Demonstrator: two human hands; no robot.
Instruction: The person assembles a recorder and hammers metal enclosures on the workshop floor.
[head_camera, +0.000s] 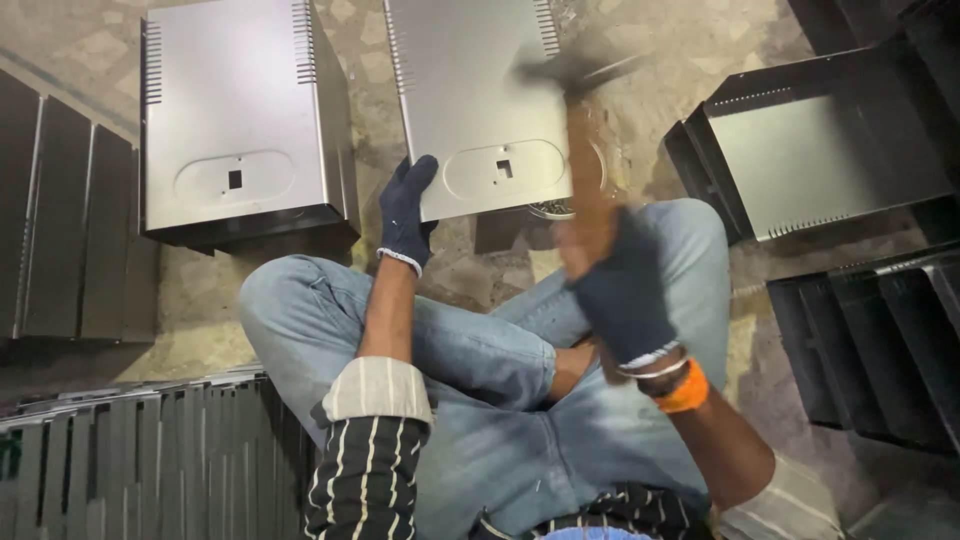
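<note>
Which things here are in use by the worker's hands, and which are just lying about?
In use:
- left hand gripping the metal panel
- right hand holding the hammer, blurred

Lying about:
- finished metal box
- open metal casing
- stacked metal sheets
- dark trays

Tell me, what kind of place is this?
Probably a sheet-metal workshop: folded steel covers lie on the stone floor, dark panels stand stacked, and the gloved right hand swings a hammer.
</note>
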